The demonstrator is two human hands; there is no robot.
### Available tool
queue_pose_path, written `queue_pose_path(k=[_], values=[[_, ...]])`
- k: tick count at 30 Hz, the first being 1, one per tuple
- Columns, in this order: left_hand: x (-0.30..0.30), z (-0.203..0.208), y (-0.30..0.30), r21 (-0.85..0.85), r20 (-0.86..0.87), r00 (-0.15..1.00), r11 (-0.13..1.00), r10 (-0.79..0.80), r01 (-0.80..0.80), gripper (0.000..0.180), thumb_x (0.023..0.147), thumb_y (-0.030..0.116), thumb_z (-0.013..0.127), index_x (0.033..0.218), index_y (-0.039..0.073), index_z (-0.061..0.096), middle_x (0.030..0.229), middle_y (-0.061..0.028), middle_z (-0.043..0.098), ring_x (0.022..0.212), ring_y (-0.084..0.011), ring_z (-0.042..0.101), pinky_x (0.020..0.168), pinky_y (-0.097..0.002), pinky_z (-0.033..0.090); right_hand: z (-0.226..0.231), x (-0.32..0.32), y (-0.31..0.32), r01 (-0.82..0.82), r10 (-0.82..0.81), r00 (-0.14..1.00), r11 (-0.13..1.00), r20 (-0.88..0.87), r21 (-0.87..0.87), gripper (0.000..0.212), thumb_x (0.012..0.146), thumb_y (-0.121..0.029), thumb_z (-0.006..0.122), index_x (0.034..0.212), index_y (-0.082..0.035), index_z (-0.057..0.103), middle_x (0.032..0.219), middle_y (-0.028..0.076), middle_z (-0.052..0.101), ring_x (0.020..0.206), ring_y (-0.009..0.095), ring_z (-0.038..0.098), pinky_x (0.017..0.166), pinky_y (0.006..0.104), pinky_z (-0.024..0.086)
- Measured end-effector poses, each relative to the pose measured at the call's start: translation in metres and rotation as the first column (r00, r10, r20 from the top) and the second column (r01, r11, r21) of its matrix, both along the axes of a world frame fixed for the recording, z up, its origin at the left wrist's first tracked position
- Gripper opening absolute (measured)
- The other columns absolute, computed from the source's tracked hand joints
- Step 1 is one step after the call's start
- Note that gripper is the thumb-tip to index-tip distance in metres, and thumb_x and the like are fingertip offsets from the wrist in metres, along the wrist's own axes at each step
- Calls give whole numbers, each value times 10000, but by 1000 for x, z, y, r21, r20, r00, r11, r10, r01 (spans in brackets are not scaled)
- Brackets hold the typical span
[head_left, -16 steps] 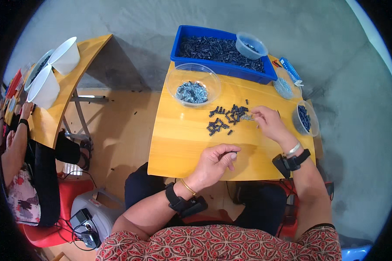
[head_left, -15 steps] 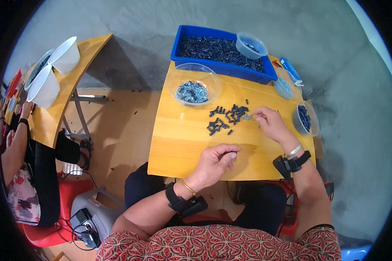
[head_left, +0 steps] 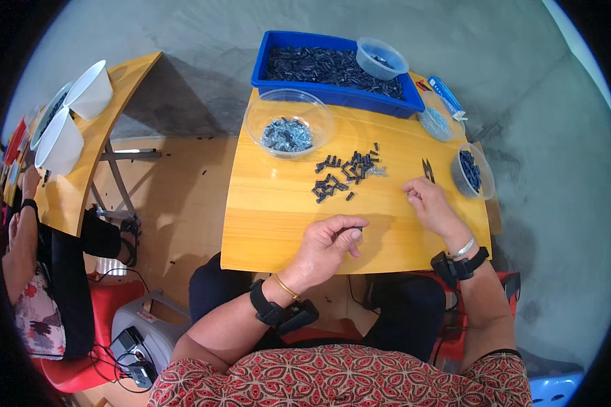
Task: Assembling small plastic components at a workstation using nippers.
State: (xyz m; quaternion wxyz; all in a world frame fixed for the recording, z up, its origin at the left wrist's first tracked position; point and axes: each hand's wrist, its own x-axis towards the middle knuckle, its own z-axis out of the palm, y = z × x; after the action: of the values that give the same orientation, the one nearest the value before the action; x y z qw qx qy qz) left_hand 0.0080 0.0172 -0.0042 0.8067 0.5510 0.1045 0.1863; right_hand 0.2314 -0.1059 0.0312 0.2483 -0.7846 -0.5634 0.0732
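Observation:
My left hand [head_left: 327, 247] is closed in a pinch above the near part of the table, with the dark end of a small black cylindrical piece [head_left: 358, 229] showing between thumb and forefinger. To its right, my right hand [head_left: 433, 209] has its thumb and fingertips pressed together; whatever they hold is too small to make out. A pair of dark snips [head_left: 428, 171] lies just beyond those fingers. Left of them is a loose pile of small black cylindrical pieces [head_left: 329, 188], with a few clear or silvery bits [head_left: 377, 171] at its right edge.
A blue tub [head_left: 339, 100] full of black pieces stands at the back, holding a small clear bowl [head_left: 381, 60]. Clear bowls of silvery pieces [head_left: 286, 136], tiny pale parts [head_left: 436, 124] and black pieces [head_left: 470, 171] surround the pile. Another person's hand [head_left: 30, 182] works at the left table.
My right hand has drawn back from the silvery bits toward me, uncovering the snips. My left hand keeps its pinch in nearly the same place. The whole view has shifted slightly.

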Motion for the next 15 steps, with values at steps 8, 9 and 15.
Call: queue_pose_path(k=[8,9,15], values=[[1,3,0,63,-37,999,998,-16,19,188,868,80,528,1025,-12,576,800,-51,609,648,-97,570,632,-223,470,-1,2,3,36,-35,998,999,49,-32,90,729,36,531,809,4,506,789,159,541,743,316,550,656,356,449],[0,2,-1,62,-38,999,998,-19,21,188,868,80,528,1025,-12,576,800,-51,609,648,-97,570,632,-223,470,0,1,3,66,-66,998,997,0,-31,82,727,27,536,798,1,503,780,158,537,749,319,546,660,361,445],[0,-1,1,-43,18,1000,999,-9,10,208,875,61,503,1061,-21,550,805,-60,602,666,-104,567,642,-238,489,0,-4,8,9,-8,999,1000,45,-24,78,725,19,539,776,-8,486,781,150,539,738,320,539,661,368,440]])
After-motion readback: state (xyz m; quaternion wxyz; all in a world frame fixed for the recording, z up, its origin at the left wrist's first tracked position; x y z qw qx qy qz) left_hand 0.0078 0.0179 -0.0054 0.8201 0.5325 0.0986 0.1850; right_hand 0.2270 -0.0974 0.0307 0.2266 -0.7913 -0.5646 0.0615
